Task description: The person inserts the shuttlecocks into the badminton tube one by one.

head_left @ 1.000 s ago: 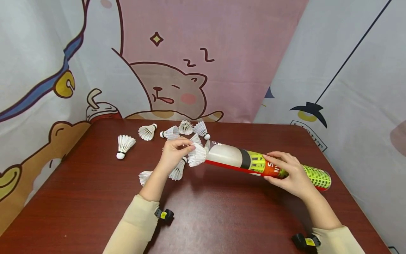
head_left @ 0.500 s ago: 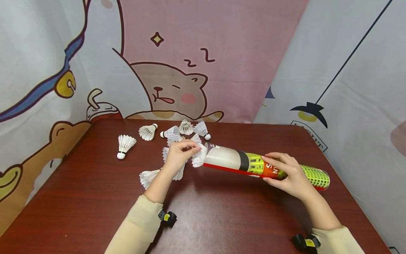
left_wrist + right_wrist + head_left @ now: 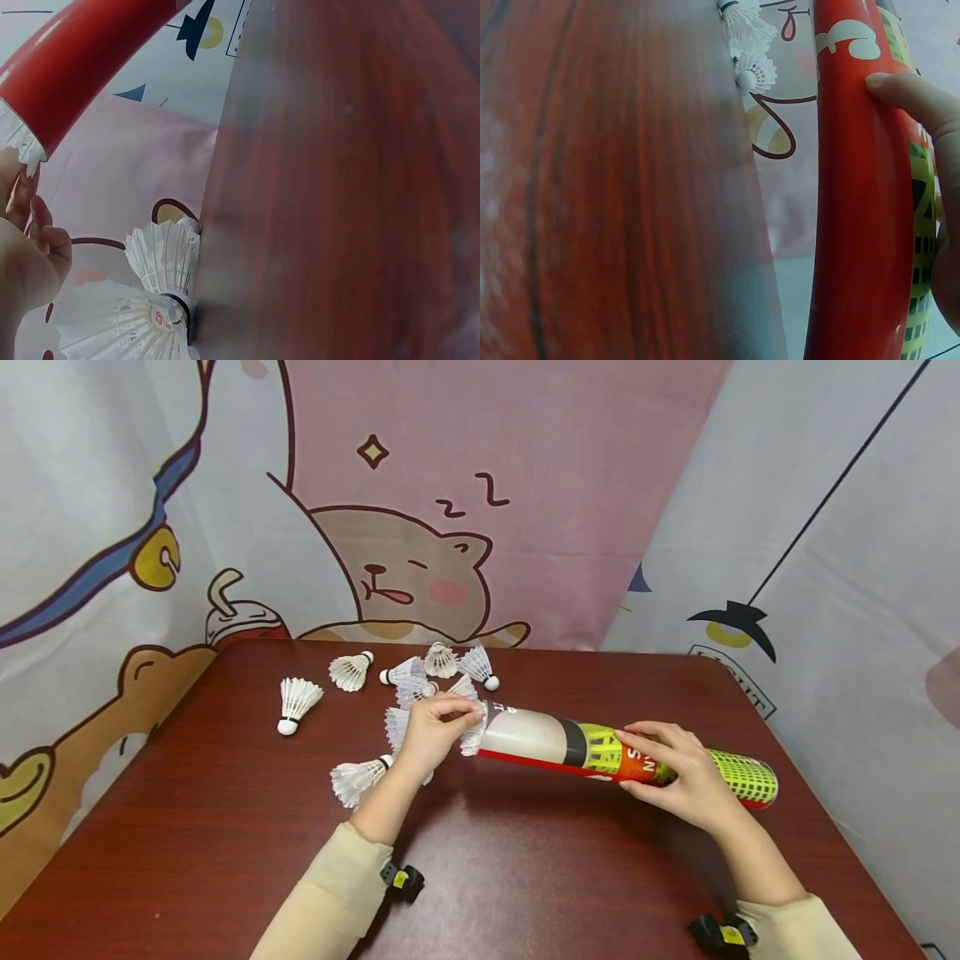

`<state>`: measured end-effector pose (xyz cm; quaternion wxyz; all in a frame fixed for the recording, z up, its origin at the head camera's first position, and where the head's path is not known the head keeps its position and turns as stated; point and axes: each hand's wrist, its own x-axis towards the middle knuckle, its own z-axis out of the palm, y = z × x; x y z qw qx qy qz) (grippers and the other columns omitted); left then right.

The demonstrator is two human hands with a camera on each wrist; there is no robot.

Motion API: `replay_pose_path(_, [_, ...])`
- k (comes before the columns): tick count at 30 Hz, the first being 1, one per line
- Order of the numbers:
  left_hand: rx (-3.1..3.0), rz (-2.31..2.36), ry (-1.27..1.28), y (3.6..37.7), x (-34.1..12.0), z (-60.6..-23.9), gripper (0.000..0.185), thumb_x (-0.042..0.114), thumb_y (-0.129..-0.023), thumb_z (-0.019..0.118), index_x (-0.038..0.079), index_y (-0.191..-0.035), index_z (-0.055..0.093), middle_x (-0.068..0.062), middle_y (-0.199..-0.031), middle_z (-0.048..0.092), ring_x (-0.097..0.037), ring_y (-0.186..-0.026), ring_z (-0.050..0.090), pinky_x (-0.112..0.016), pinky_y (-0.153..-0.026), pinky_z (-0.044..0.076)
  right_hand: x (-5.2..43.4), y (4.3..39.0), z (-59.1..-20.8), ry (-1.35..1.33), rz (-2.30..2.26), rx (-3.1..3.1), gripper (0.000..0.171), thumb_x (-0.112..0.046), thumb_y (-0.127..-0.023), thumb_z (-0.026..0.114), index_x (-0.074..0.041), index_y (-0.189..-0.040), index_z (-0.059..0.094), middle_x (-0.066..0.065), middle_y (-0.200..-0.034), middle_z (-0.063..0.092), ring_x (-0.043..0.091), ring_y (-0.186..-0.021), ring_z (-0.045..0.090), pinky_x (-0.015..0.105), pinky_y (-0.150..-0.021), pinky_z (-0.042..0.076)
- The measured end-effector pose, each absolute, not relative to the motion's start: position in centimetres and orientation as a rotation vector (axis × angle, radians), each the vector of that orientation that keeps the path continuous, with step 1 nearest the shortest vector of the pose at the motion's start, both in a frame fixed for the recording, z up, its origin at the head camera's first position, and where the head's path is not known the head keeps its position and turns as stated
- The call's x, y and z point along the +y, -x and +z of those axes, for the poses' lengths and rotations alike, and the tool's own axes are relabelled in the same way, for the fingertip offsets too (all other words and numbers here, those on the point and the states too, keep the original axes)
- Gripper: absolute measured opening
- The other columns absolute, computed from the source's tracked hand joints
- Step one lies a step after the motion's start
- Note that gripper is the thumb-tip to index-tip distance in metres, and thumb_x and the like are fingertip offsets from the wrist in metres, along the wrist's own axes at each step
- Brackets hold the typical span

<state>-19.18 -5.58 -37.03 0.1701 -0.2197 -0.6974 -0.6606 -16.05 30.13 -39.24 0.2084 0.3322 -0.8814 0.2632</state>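
A shuttlecock tube, red, grey and yellow-green, is held tilted above the table, its open end to the left and higher. My right hand grips it around the middle, the thumb pressing the red side in the right wrist view. At the open end my left hand pinches the feathers of a white shuttlecock. Most of that shuttlecock is inside the tube; only its feather skirt shows at the mouth in the left wrist view. Its cork is hidden.
Several loose white shuttlecocks lie left and behind the tube, among them one at the far left, one near my left forearm and one at the back. The dark red-brown table ends before a printed curtain.
My left hand has moved right, pushing the shuttlecock deeper into the tube's mouth. The tube has shifted slightly left in my right hand's grip. The loose shuttlecocks have stayed put.
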Motion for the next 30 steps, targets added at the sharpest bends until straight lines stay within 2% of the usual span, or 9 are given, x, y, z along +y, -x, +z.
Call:
replay_pose_path(5, [-2.001,-1.850,0.648,18.9,-5.4,-36.7,0.007,-0.015,-0.075,0.072,-0.015,-0.081,0.070,-0.024,-0.081,0.064,-0.010,-0.079,0.055,-0.016,-0.068,0.045,30.1,15.9,-39.1,-0.918,0.737,-2.465,0.074,-0.015,-0.059,0.091,-0.019,-0.128,0.063,0.003,-0.125,0.055,0.020,-0.112,0.045,0.042,-0.082,0.037])
replay_pose_path(10, [-2.007,-1.812,0.659,18.5,-5.0,-36.4,0.007,-0.019,-0.073,0.070,-0.015,-0.080,0.070,-0.023,-0.078,0.063,-0.010,-0.079,0.054,-0.015,-0.068,0.045,30.0,15.9,-39.1,-0.931,0.739,-2.453,0.076,-0.011,-0.058,0.091,-0.018,-0.128,0.063,0.004,-0.124,0.056,0.021,-0.112,0.045,0.043,-0.082,0.037])
replay_pose_path(17, [-2.018,-1.757,0.703,18.0,-4.5,-36.1,0.013,-0.025,-0.068,0.061,-0.015,-0.072,0.068,-0.019,-0.071,0.057,-0.011,-0.070,0.050,-0.015,-0.062,0.041,29.9,15.9,-39.2,-0.958,0.740,-2.427,0.077,-0.009,-0.057,0.091,-0.018,-0.128,0.063,0.004,-0.124,0.056,0.022,-0.111,0.045,0.045,-0.081,0.036])
replay_pose_path(22, [-2.004,-1.775,0.710,18.0,-4.5,-36.0,0.012,-0.024,-0.072,0.060,-0.016,-0.076,0.068,-0.019,-0.072,0.056,-0.009,-0.067,0.050,-0.015,-0.057,0.041,29.9,15.9,-39.2,-0.952,0.744,-2.439,0.076,-0.010,-0.058,0.091,-0.018,-0.128,0.063,0.004,-0.124,0.056,0.021,-0.111,0.045,0.043,-0.081,0.036])
replay_pose_path(26, [-2.000,-1.759,0.703,18.0,-4.6,-36.0,0.011,-0.020,-0.076,0.063,-0.016,-0.085,0.069,-0.018,-0.076,0.061,-0.010,-0.072,0.054,-0.016,-0.062,0.044,30.0,16.0,-39.2,-0.942,0.758,-2.432,0.075,-0.010,-0.058,0.090,-0.018,-0.128,0.063,0.004,-0.124,0.056,0.021,-0.110,0.046,0.042,-0.082,0.036])
replay_pose_path(30, [-1.994,-1.677,0.705,18.1,-4.6,-35.9,0.013,-0.014,-0.078,0.069,-0.013,-0.090,0.071,-0.018,-0.080,0.066,-0.021,-0.081,0.057,-0.020,-0.072,0.043,30.1,16.1,-39.1,-0.942,0.761,-2.405,0.075,-0.008,-0.057,0.090,-0.016,-0.127,0.064,0.005,-0.123,0.057,0.021,-0.109,0.046,0.041,-0.081,0.035])
